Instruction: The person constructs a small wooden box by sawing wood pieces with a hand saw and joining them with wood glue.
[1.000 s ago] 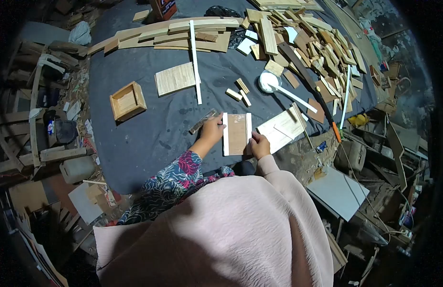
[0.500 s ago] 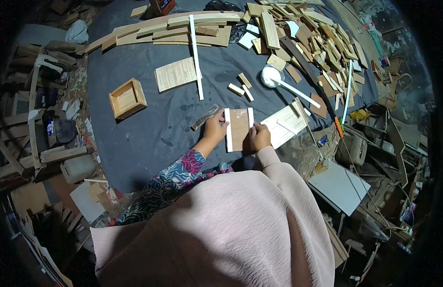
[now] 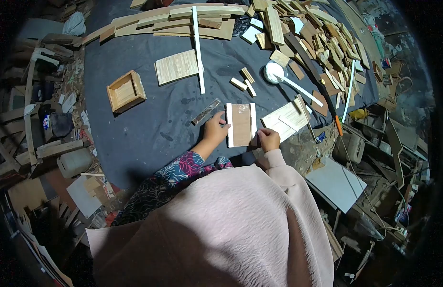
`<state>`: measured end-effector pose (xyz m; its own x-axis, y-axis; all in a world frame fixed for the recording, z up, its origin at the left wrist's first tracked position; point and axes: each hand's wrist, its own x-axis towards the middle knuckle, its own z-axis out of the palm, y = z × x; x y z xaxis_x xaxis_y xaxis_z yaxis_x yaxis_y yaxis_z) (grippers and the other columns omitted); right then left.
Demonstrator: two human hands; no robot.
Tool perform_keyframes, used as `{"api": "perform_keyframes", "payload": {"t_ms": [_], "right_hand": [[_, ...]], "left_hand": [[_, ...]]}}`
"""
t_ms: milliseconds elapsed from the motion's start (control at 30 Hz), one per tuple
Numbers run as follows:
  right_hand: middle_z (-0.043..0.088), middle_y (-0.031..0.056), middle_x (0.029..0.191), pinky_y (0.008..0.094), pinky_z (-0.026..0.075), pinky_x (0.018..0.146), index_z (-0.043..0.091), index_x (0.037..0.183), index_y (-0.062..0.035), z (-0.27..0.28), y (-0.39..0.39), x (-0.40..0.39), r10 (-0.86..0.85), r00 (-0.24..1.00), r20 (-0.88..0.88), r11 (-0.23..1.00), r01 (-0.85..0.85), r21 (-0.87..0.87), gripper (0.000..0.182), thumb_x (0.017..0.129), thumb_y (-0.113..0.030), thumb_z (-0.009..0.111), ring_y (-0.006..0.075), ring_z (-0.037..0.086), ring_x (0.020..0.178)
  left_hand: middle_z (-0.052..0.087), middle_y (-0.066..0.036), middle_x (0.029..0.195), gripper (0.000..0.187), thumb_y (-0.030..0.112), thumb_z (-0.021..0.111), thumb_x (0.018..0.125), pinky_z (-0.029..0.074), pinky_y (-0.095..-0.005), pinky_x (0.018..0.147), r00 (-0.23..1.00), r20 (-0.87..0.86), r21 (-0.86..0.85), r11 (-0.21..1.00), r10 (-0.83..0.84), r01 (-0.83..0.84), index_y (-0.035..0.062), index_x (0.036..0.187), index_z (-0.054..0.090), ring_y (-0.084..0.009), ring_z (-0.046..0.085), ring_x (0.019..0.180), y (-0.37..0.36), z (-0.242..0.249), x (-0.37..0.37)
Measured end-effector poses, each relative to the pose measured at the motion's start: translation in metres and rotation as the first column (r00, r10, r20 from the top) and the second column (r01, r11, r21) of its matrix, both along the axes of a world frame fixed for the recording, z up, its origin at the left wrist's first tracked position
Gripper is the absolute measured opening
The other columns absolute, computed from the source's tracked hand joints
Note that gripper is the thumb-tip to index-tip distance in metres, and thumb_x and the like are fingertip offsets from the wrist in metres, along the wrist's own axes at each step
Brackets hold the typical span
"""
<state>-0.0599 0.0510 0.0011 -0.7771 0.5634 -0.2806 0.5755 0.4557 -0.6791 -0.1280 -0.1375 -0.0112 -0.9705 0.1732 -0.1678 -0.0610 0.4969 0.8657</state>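
Note:
A small brown wooden panel (image 3: 241,129) with a pale strip along each long side is in front of me on the dark cloth. My left hand (image 3: 215,131) holds its left strip (image 3: 230,125) between thumb and fingers. Close against the right strip (image 3: 253,125) is my right hand (image 3: 269,139), its fingers curled together; whatever they pinch is hidden. A worn, narrow flat bar (image 3: 205,112) lies just beyond my left hand. To the right of my right hand, a pale board (image 3: 284,117) carries a thin flat piece on top.
An open wooden box (image 3: 126,92) and a striped board (image 3: 176,67) lie at left. A white glue tub (image 3: 273,71) has a white stick across it, near several small blocks (image 3: 244,82). Offcuts (image 3: 322,43) pile up at far right, beside an orange-handled saw (image 3: 338,125).
My right hand has shifted slightly right, uncovering more of the right strip. My left hand still holds the left side. The whole view has tilted a little.

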Motion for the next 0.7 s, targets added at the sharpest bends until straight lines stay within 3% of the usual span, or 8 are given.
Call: {"api": "perform_keyframes", "payload": {"t_ms": [167, 200, 233, 533, 600, 700], "right_hand": [[0.063, 0.0105, 0.067, 0.0255, 0.046, 0.055, 0.065, 0.075, -0.0011, 0.004, -0.010, 0.009, -0.029, 0.999, 0.028, 0.999, 0.030, -0.042, 0.017, 0.065, -0.014, 0.067, 0.0137, 0.059, 0.058], [0.062, 0.0129, 0.068, 0.0285, 0.047, 0.060, 0.065, 0.075, -0.0030, 0.004, -0.010, 0.009, -0.036, 0.999, 0.038, 0.999, 0.037, -0.036, 0.017, 0.064, -0.016, 0.065, 0.0192, 0.061, 0.060], [0.062, 0.0129, 0.068, 0.0285, 0.047, 0.060, 0.065, 0.075, -0.0030, 0.002, -0.010, 0.009, -0.035, 0.999, 0.039, 0.999, 0.037, -0.036, 0.017, 0.064, -0.016, 0.065, 0.0192, 0.061, 0.060], [0.062, 0.0122, 0.066, 0.0287, 0.047, 0.058, 0.065, 0.074, -0.0023, -0.002, -0.014, 0.009, -0.083, 0.996, 0.035, 0.996, 0.084, -0.038, 0.020, 0.062, -0.019, 0.066, 0.0198, 0.061, 0.059], [0.062, 0.0083, 0.065, 0.0258, 0.046, 0.053, 0.063, 0.073, 0.0002, -0.005, -0.015, 0.009, -0.079, 0.997, 0.010, 0.996, 0.080, -0.045, 0.017, 0.063, -0.013, 0.067, 0.0117, 0.057, 0.055], [0.061, 0.0072, 0.064, 0.0258, 0.045, 0.051, 0.062, 0.073, 0.0005, -0.015, -0.017, 0.012, -0.023, 1.000, -0.013, 0.999, 0.023, 0.029, 0.020, 0.062, -0.015, 0.069, 0.0111, 0.055, 0.053]], "left_hand": [[0.060, -0.012, 0.072, 0.042, 0.008, 0.065, 0.061, 0.044, -0.0349, 0.061, 0.999, 0.012, 0.073, 0.997, 0.032, -0.033, 0.0017, 0.101, 0.052, -0.0278, 0.058, 0.067, 0.002, -0.004, 0.005], [0.060, -0.011, 0.072, 0.041, 0.008, 0.065, 0.062, 0.044, -0.0330, 0.060, 0.999, 0.030, 0.065, 0.998, 0.022, -0.024, 0.0021, 0.101, 0.052, -0.0246, 0.058, 0.066, 0.002, -0.004, 0.005], [0.061, -0.010, 0.073, 0.041, 0.008, 0.064, 0.063, 0.044, -0.0310, 0.059, 0.999, 0.048, 0.056, 0.998, 0.012, -0.015, 0.0026, 0.102, 0.052, -0.0214, 0.059, 0.064, 0.001, -0.004, 0.004], [0.061, -0.009, 0.072, 0.038, 0.009, 0.063, 0.064, 0.044, -0.0316, 0.057, 0.998, -0.058, -0.013, 1.000, -0.012, 0.012, 0.0029, 0.099, 0.053, -0.0228, 0.058, 0.062, 0.003, -0.006, 0.004], [0.061, -0.009, 0.072, 0.038, 0.009, 0.063, 0.064, 0.044, -0.0318, 0.057, 0.999, -0.049, 0.000, 1.000, -0.012, 0.012, 0.0029, 0.099, 0.053, -0.0228, 0.058, 0.062, 0.003, -0.006, 0.004], [0.060, -0.009, 0.072, 0.038, 0.009, 0.063, 0.064, 0.044, -0.0319, 0.057, 1.000, -0.030, 0.003, 1.000, -0.004, 0.004, 0.0028, 0.099, 0.053, -0.0228, 0.058, 0.062, 0.003, -0.003, 0.004]]}}
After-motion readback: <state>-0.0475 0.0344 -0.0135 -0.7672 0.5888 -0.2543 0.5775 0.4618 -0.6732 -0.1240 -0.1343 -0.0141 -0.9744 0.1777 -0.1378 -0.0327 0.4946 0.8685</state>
